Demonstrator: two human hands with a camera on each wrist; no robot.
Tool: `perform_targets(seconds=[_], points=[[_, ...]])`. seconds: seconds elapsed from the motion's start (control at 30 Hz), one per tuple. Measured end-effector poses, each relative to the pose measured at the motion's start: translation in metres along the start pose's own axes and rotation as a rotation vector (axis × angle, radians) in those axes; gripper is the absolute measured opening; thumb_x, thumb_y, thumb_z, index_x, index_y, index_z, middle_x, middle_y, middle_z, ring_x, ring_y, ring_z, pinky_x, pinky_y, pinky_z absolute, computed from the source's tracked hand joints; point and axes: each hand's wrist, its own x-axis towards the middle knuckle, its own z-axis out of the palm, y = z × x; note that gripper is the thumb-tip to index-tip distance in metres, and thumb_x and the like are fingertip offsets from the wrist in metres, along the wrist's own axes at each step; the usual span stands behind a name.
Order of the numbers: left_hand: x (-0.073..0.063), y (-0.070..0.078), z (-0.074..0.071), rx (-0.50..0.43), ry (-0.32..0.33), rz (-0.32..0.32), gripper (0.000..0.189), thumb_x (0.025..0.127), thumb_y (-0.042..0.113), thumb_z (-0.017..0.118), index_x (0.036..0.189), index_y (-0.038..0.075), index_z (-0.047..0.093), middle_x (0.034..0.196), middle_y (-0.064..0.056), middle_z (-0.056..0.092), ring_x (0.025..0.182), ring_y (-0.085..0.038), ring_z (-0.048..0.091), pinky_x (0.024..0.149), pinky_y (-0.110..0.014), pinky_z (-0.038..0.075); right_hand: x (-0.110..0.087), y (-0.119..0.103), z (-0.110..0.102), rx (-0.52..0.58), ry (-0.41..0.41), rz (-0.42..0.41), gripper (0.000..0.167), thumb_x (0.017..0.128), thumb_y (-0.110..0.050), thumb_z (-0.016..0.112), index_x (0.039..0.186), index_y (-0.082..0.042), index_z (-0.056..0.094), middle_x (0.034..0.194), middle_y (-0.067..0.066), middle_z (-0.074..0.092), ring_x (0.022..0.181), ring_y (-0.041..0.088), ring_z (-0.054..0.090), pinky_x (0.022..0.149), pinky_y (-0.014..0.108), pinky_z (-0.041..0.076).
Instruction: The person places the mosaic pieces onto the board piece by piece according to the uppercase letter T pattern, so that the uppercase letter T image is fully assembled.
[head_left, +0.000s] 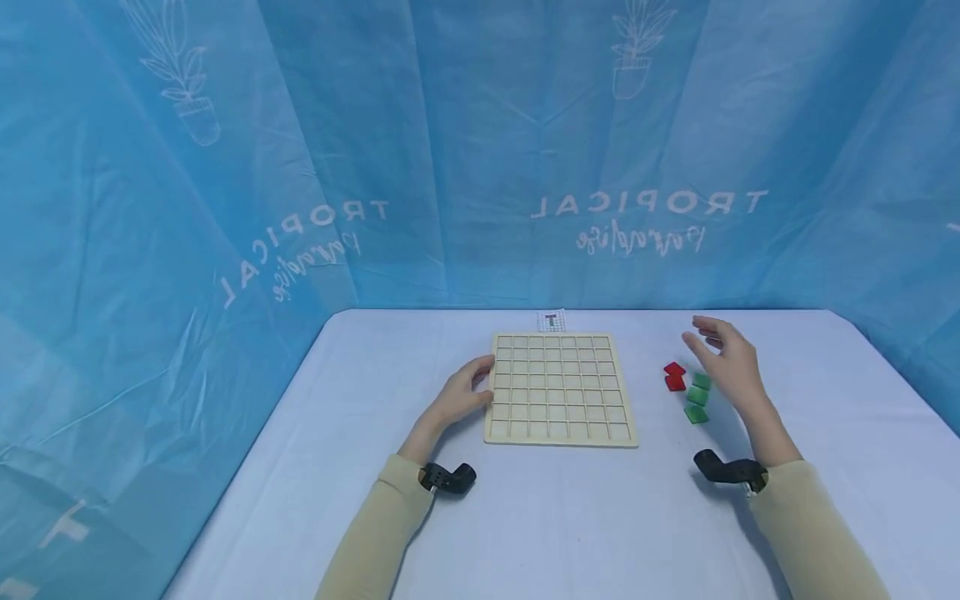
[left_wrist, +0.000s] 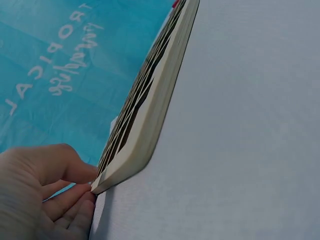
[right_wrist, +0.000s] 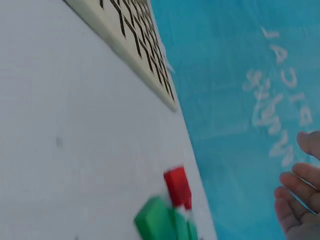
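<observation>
A pale wooden grid board with square cells lies flat on the white table. My left hand rests at its left edge, thumb and fingertips apart and touching the rim; the left wrist view shows the same hand at the board's side. To the board's right are two red pieces and three green pieces in a loose column. My right hand hovers just right of and above them, fingers loosely bent, holding nothing. The right wrist view has this hand apart from the red piece.
Behind the board lies a small printed card with a grid and a coloured pattern. A blue printed curtain hangs along the back and left of the white table. Black wrist cameras are strapped to both arms.
</observation>
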Motion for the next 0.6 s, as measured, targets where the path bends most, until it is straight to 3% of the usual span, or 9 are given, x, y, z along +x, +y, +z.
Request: perform_targets(seconds=[0.1, 0.23, 0.37, 0.5, 0.6], points=[[0.001, -0.001, -0.001, 0.028, -0.002, -0.018, 0.063, 0.082, -0.005, 0.057, 0.141, -0.004, 0.035, 0.144, -0.017, 0.038, 0.134, -0.025, 0.034, 0.11, -0.026, 0.029, -0.005, 0.017, -0.01, 0.044, 0.08, 0.067, 0.055, 0.091, -0.049, 0.053, 0.134, -0.015, 0.053, 0.127, 0.01, 0.057, 0.114, 0.027, 0.053, 0.093, 0.032, 0.05], [0.006, -0.001, -0.002, 0.024, -0.005, -0.021, 0.063, 0.082, -0.005, 0.057, 0.141, -0.005, 0.035, 0.145, -0.017, 0.037, 0.134, -0.025, 0.034, 0.11, -0.026, 0.029, -0.02, -0.011, -0.033, 0.089, 0.087, 0.165, 0.051, 0.094, -0.041, 0.053, 0.132, -0.007, 0.053, 0.126, 0.017, 0.057, 0.113, 0.029, 0.053, 0.092, 0.018, 0.046], [0.008, 0.0, -0.002, 0.009, -0.008, -0.02, 0.063, 0.082, -0.007, 0.057, 0.141, -0.006, 0.035, 0.145, -0.018, 0.036, 0.134, -0.026, 0.033, 0.11, -0.027, 0.029, -0.033, -0.03, -0.041, 0.08, 0.066, 0.248, 0.049, 0.096, -0.033, 0.052, 0.131, 0.0, 0.052, 0.126, 0.022, 0.055, 0.113, 0.034, 0.052, 0.095, 0.031, 0.048], [0.004, 0.0, -0.001, 0.017, -0.009, -0.031, 0.063, 0.083, -0.007, 0.056, 0.141, -0.005, 0.035, 0.145, -0.018, 0.036, 0.135, -0.026, 0.033, 0.111, -0.028, 0.029, -0.04, -0.014, -0.035, 0.024, 0.056, 0.324, 0.049, 0.096, -0.033, 0.051, 0.132, 0.001, 0.051, 0.126, 0.022, 0.055, 0.114, 0.037, 0.051, 0.095, 0.047, 0.047], [0.002, -0.001, 0.0, 0.02, -0.007, -0.045, 0.063, 0.083, -0.006, 0.056, 0.142, -0.004, 0.035, 0.146, -0.017, 0.035, 0.135, -0.026, 0.033, 0.11, -0.028, 0.029, -0.044, -0.006, -0.031, -0.024, 0.021, 0.331, 0.049, 0.096, -0.03, 0.053, 0.132, 0.003, 0.049, 0.126, 0.025, 0.053, 0.114, 0.04, 0.05, 0.095, 0.054, 0.044]])
